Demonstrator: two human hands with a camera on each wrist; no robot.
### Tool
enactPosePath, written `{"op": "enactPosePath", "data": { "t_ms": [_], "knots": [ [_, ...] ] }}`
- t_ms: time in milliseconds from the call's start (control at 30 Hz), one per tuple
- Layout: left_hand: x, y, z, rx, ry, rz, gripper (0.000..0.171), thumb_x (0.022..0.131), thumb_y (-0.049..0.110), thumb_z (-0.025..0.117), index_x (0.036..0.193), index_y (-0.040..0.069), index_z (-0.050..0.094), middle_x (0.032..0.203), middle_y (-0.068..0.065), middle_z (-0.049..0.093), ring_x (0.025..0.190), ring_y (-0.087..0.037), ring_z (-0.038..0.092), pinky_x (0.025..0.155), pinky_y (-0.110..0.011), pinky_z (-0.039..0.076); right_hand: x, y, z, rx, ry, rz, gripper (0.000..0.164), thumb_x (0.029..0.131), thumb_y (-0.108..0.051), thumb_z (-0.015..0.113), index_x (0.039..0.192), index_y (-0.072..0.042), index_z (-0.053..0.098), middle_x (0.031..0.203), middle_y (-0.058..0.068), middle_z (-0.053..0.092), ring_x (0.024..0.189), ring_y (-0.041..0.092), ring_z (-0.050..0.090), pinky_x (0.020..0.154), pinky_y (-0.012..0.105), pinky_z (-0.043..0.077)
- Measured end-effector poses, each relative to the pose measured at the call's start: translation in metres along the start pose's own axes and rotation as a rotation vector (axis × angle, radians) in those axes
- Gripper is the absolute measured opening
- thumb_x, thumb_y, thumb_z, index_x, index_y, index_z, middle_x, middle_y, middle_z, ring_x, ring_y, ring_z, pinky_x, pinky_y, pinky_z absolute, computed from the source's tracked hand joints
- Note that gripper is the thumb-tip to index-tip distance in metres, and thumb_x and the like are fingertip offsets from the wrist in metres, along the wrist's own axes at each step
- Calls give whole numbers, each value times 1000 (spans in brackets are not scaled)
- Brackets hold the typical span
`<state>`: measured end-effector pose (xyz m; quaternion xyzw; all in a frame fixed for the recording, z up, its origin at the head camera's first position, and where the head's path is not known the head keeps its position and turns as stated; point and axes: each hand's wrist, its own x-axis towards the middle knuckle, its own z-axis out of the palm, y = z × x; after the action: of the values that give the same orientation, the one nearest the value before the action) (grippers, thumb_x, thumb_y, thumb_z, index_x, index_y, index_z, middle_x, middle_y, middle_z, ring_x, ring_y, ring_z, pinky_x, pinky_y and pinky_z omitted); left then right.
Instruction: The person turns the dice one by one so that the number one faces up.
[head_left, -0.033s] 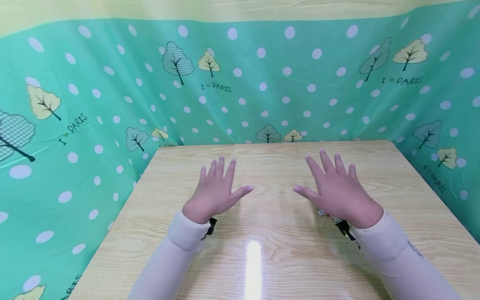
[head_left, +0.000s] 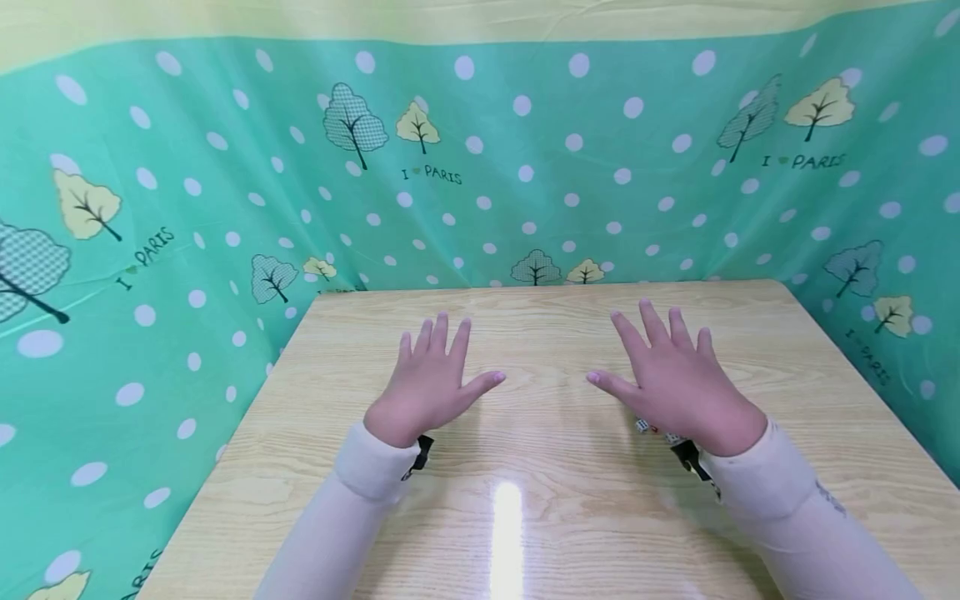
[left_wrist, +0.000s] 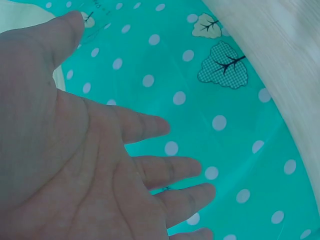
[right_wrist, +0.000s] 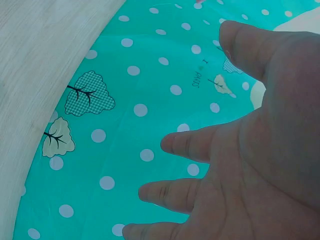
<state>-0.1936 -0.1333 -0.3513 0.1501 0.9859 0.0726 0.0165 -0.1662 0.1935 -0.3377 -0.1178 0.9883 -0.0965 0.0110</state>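
Small dice-like pieces [head_left: 642, 427] partly hidden behind right hand [head_left: 678, 385]; count and markings too small to tell. Black wrist devices [head_left: 423, 452] mostly covered by hands and cuffs. Sleeves [head_left: 318, 533] and counter [head_left: 555, 350] cut by head view's bottom edge. Left hand [left_wrist: 100, 165] cropped at wrist view's left and bottom; right hand, its right and bottom.

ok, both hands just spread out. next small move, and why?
I'd probably draw the right hand back toward the body until its fingers are over the small dice-like cubes. They peek out, partly hidden, by its wrist, behind the fingertips. That hand is empty with fingers spread; the left hand, also empty, is farther from them.
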Motion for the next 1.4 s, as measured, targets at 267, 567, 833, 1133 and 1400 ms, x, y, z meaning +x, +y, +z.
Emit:
{"op": "enactPosePath", "data": {
  "t_ms": [267,567,833,1133,1400],
  "knots": [
    [-3,0,-4,-11,-3,5,100,94,83,35,167,16,16,172,-22,10,158,-46,11,124,-68,8,-1,4,-5,22,-15,7,102,92,-87,29,167,-19,16,171,28,2,151,63,2,109,85,4],
    [0,-1,-2,-24,-12,31,100,95,83,32,167,16,16,173,-19,8,159,-42,11,125,-65,7,-2,19,-15,42,-33,9,96,96,-78,42,162,-10,30,165,33,20,147,66,15,109,84,11],
    [0,1,2,-3,-16,70,96,97,79,37,165,13,23,172,-21,16,157,-42,20,125,-64,15,-1,24,-12,50,-110,-44,68,100,-53,60,145,-2,55,140,24,61,130,45,56,101,65,46],
    [7,-2,6,4,135,170,74,100,59,58,151,7,47,153,-18,51,136,-36,55,108,-53,47,8,25,-3,18,-183,-84,43,98,-42,67,122,-6,69,107,7,74,94,22,69,79,48,55],
    [14,-6,19,-138,133,182,53,100,46,63,139,11,61,140,-6,63,125,-27,64,103,-45,53,11,29,16,-34,-164,-129,34,95,-34,73,116,-7,71,86,-4,69,74,10,60,69,39,54]
  ]
}}
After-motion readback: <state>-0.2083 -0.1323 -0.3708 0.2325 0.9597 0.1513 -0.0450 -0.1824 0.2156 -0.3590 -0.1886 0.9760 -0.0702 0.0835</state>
